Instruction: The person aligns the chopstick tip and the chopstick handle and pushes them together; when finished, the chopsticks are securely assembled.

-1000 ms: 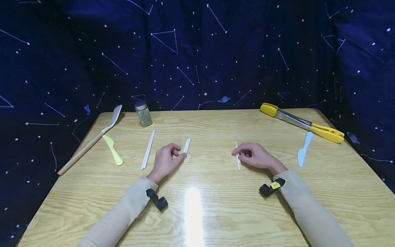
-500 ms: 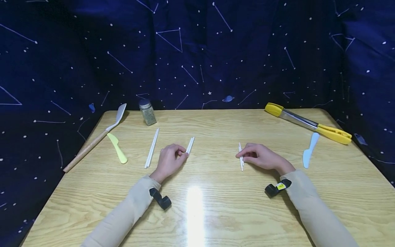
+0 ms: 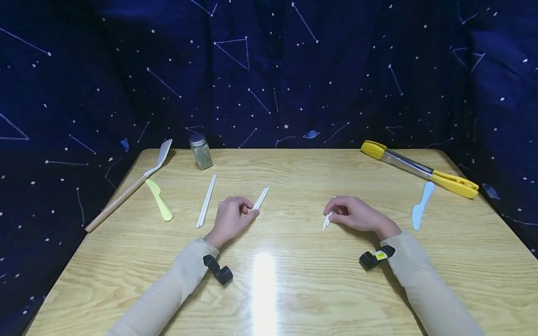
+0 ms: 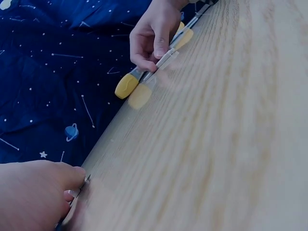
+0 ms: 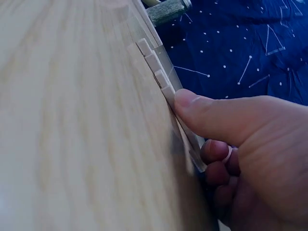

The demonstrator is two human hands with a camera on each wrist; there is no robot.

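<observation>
Left grip (image 3: 230, 217), right grip (image 3: 357, 214): narrow pinches on white sticks (image 3: 261, 198)

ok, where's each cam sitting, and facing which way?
Head: on head, facing forward-down at table; left hand, right hand, sleeves show.
Left wrist: on wrist, facing across table to tongs; left hand, right hand show.
Right wrist: on wrist, facing across table to jar; right hand shows.
Head and right wrist share jar, right hand.
</observation>
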